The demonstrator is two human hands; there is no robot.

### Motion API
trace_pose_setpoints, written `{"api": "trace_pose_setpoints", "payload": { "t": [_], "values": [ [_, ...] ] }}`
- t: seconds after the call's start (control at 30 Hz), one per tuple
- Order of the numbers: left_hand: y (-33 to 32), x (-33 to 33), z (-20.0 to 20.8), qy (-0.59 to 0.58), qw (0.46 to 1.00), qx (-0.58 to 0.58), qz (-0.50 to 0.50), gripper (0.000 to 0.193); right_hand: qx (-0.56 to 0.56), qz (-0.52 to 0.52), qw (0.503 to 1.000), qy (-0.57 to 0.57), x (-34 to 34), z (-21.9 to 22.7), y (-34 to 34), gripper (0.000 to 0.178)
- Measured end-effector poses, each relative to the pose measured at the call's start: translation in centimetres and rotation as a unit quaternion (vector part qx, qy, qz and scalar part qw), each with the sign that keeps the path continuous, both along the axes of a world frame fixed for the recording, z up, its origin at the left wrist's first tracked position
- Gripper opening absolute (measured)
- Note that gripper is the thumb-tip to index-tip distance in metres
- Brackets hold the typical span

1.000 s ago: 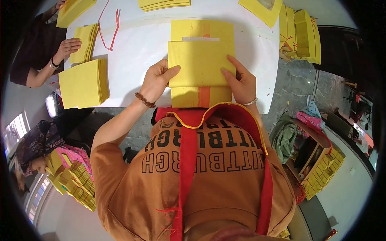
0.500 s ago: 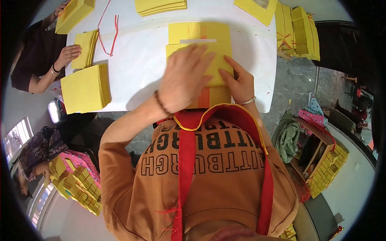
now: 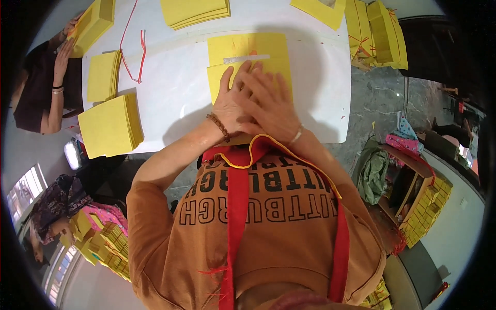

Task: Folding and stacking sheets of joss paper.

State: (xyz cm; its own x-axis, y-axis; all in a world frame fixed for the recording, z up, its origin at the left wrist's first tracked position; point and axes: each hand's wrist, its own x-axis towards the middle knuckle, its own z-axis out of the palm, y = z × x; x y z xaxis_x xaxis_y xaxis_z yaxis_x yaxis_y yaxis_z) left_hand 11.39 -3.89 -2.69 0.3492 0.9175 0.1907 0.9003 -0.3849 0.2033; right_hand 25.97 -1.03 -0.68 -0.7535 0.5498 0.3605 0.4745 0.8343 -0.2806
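Before me on the table lies a piece of yellow paper in layers, the nearer layer short of the far edge. A pale strip and orange-red marks show along that layer's edge. My left hand rests flat on the paper with its fingers pointing away. Across it comes my right hand, fingers outstretched and slightly blurred, overlapping the left fingers. Neither hand grips anything that I can see. Much of the nearer paper is hidden under both hands.
Yellow paper stacks lie at left, behind it and at the back. A red cord loops on the white table. At far left a co-worker's hands touch a yellow box. More yellow packets stand right.
My right hand has left the paper's right edge and moved left over my left hand. My left hand has settled flat. The co-worker's hand has moved from the small stack to the yellow box.
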Motion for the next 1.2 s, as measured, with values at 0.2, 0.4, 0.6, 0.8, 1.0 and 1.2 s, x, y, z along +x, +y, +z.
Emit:
{"api": "trace_pose_setpoints", "payload": {
  "t": [0.2,0.4,0.6,0.8,1.0,1.2],
  "values": [
    [0.3,-2.9,1.2,-0.501,0.83,-0.228,0.085,0.058,-0.143,-0.062,0.985,0.07,-1.0,-3.1,-0.7,0.061],
    [-2.0,-3.5,1.6,-0.301,0.951,-0.065,0.035,0.063,-0.03,-0.073,0.992,-0.1,-1.5,-3.1,-0.5,0.062],
    [-2.9,-3.3,0.5,-0.082,0.995,-0.064,-0.012,0.077,-0.021,-0.037,0.994,-0.105,-0.2,-2.4,0.4,0.068],
    [-2.5,-2.6,2.1,-0.022,0.999,-0.035,-0.019,0.069,-0.078,-0.118,0.984,-0.104,2.6,-1.0,1.4,0.078],
    [-1.6,-1.2,3.0,0.13,0.989,0.055,-0.041,0.059,-0.224,-0.053,0.97,-0.073,4.0,0.7,3.6,0.065],
    [2.9,-7.2,9.6,-0.075,0.99,0.116,0.014,0.06,-0.386,-0.082,0.883,0.254,4.8,0.9,3.3,0.055]
  ]
}}
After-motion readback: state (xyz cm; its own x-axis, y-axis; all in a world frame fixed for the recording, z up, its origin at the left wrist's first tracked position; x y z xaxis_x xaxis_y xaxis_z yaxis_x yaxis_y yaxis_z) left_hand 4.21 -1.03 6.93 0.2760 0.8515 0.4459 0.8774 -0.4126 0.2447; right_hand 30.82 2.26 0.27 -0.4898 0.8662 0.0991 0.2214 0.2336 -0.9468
